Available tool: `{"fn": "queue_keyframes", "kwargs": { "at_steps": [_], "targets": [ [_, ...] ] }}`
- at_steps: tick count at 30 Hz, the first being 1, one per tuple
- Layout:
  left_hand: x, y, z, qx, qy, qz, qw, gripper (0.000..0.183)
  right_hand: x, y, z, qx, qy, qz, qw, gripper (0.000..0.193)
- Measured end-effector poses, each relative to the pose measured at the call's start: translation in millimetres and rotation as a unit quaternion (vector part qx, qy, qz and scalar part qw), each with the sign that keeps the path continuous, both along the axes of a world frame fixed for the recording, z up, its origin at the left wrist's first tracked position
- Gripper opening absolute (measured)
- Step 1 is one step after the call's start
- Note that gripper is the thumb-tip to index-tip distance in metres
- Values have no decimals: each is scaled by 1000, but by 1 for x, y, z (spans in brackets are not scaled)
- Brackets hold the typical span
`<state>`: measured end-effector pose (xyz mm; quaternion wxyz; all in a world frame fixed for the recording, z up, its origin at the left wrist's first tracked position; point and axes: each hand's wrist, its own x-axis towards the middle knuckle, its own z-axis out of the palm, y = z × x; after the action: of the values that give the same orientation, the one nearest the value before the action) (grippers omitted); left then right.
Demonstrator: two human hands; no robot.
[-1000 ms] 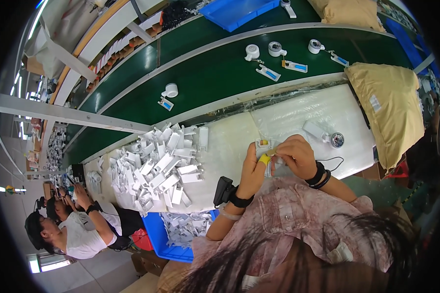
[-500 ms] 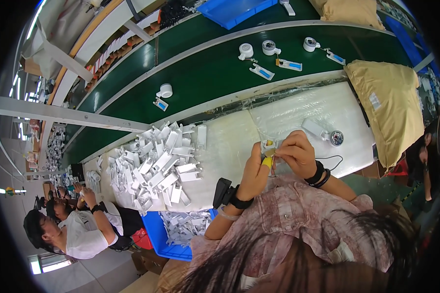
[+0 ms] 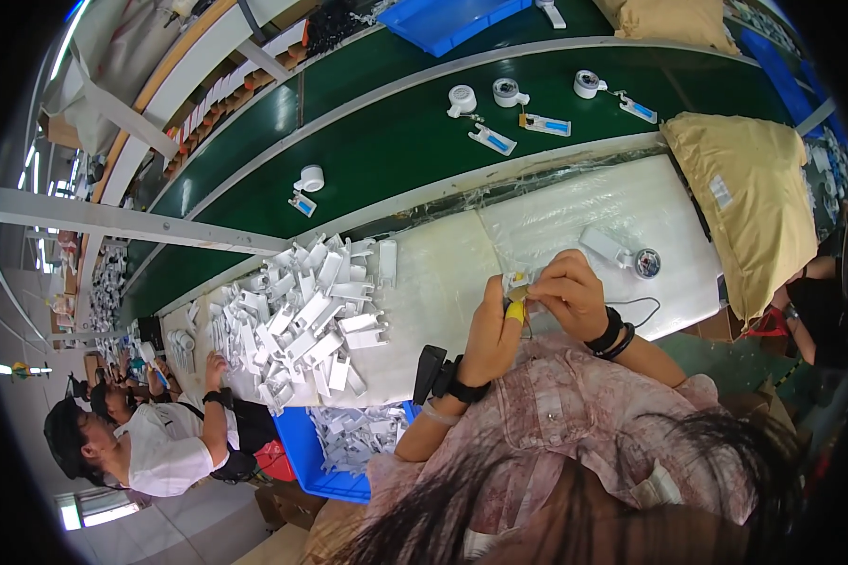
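My left hand (image 3: 493,331) is closed around a small white plastic part (image 3: 515,280) with a yellowish piece on it. Something yellow (image 3: 515,310) shows at the left thumb; whether it is a wrap or a held item I cannot tell. Close against it, my right hand (image 3: 573,296) has its fingertips pinched together, and what lies in them is hidden. Beyond the right hand, a white device with a round end (image 3: 646,264) lies on the plastic-covered worktop (image 3: 433,273). A thin dark cable (image 3: 643,301) curves beside my right wrist.
Many white plastic housings (image 3: 301,311) are heaped at the left, above a blue bin (image 3: 301,461) of similar parts. Several white devices with blue strips ride the green conveyor (image 3: 386,141). A brown paper sack (image 3: 749,207) stands right. A co-worker (image 3: 170,443) reaches toward the heap.
The devices on the conveyor have shifted slightly left. The co-worker's hand has moved to the heap of housings. My hands stay together with only small finger movement.
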<state>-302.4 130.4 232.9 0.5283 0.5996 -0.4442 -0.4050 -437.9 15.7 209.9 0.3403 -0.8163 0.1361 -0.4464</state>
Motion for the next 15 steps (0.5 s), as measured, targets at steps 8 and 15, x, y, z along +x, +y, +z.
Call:
{"fn": "queue_keyframes", "kwargs": {
  "at_steps": [8, 15],
  "targets": [
    [-4, -3, 4, 24, 40, 3, 999, 28, -2, 0, -4, 19, -9, -2, 1000, 24],
    [-4, 0, -2, 30, 5, -1, 1000, 35, -2, 3, -3, 23, -17, -9, 1000, 24]
  ]
}}
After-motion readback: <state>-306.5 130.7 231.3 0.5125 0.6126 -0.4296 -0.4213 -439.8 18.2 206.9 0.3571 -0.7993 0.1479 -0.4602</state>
